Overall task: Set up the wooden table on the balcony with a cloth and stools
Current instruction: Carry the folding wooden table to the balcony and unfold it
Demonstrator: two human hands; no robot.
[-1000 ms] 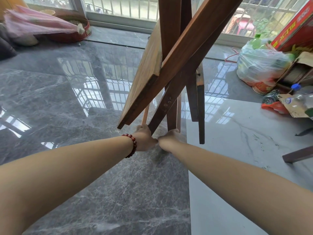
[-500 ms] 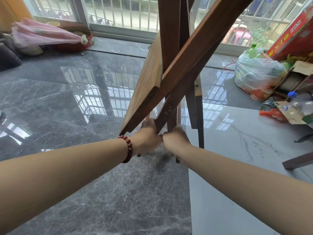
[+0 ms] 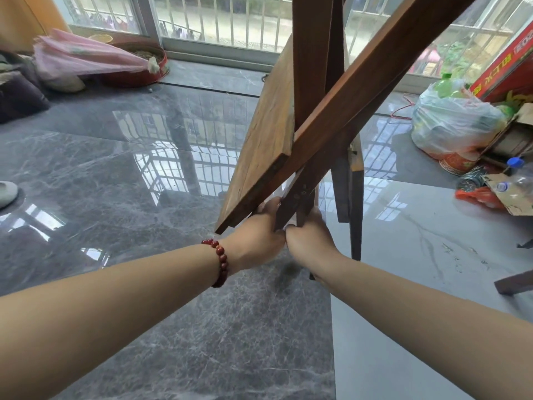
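A folding wooden table (image 3: 268, 134) stands folded in front of me, its top hanging steeply and its dark crossed legs (image 3: 346, 90) meeting low down. My left hand (image 3: 256, 241), with a red bead bracelet on the wrist, grips the lower end of one leg just under the tabletop's corner. My right hand (image 3: 310, 241) is closed around the neighbouring leg, touching the left hand. The fingers are hidden behind the wood. No cloth shows; a dark wooden leg (image 3: 513, 284) pokes in at the right edge.
Glossy grey marble floor (image 3: 115, 183) spreads left and near; a white tile (image 3: 418, 255) lies to the right. A pink cloth bundle (image 3: 86, 56) and red basin (image 3: 138, 73) sit at the back left. A plastic bag (image 3: 450, 125), bottles and a red carton crowd the right. Barred windows stand behind.
Both hands have slid up the table legs, closer to the tabletop's lower corner. The view has dipped and moved nearer the table.
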